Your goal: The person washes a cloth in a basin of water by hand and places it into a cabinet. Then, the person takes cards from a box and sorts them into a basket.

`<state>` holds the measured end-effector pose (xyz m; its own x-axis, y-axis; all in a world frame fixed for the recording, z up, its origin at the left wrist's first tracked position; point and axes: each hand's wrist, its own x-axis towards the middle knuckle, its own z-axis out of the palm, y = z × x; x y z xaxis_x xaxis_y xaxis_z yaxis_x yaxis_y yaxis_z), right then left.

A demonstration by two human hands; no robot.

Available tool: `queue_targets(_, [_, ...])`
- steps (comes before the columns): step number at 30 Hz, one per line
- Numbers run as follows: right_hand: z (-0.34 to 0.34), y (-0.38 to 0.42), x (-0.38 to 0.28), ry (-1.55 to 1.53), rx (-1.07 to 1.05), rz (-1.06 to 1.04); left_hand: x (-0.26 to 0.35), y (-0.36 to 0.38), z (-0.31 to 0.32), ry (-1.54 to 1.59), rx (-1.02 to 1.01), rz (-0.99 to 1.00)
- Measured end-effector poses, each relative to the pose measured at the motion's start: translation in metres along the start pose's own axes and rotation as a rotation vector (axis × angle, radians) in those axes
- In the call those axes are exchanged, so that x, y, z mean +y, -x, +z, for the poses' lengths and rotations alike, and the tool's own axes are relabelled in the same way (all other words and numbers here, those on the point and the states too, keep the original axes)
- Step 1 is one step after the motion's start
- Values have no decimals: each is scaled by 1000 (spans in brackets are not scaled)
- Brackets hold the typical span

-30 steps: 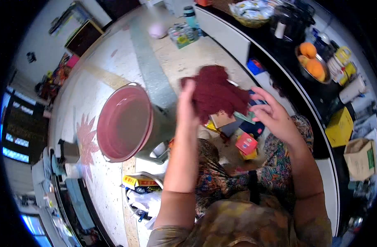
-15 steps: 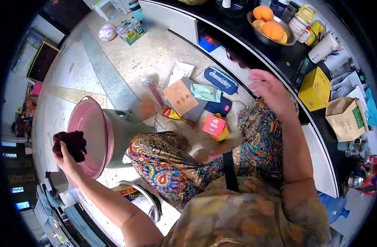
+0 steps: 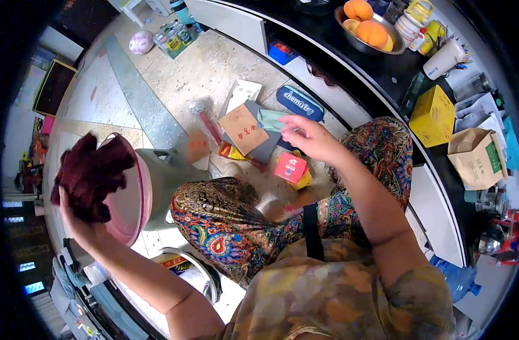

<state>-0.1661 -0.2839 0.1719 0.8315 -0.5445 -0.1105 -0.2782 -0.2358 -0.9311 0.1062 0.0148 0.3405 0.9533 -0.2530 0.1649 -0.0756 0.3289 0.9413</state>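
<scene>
A dark maroon cloth is in my left hand, raised at the left beside the rim of a pink basin. The cloth hides most of my left fingers. My right hand holds nothing, fingers apart, above the floor near a light green packet. Beneath and around it lie a brown card, a blue pencil case and a red box on something yellow.
The basin leans by a grey-green bin. A lined bucket stands below my left arm. On the black counter at the right are a metal bowl of orange fruit, a yellow box and a paper bag.
My left hand has moved slightly left and down, and the cloth now spreads wider. My right hand has come down and left from the counter's edge to over the items on the floor.
</scene>
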Motion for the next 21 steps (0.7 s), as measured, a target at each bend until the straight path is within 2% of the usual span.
queue_targets(2, [5, -7, -17, -500, -99, 147, -9, 14, 45, 29, -55, -94])
queue_targets(6, [20, -20, -21, -724, -187, 177, -52, 53, 134, 304, -304, -413])
queue_targets(8, [16, -15, -42, -1084, -369, 173, -84, 61, 150, 467, -491, -791])
queue_targets(10, [17, -18, -30, -1323, -447, 54, -119, 71, 169, 470, -587, -971])
queue_targets(12, [7, -12, -30, -1490, -491, -68, -148, 83, 183, 287, -529, -912])
queue_targets(13, [-2, -5, -37, -1537, -485, -136, -159, 87, 184, 238, -607, -800])
queue_targets(17, [-21, 3, -23, -1003, -255, -110, -189, 100, 196, -110, -683, -584])
queue_targets(20, [-44, 5, -25, -1365, -200, 250, -220, 100, 201, -229, -731, -431])
queue_targets(21, [-51, 1, -20, -1457, -245, 283, -228, 102, 201, -229, -732, -435])
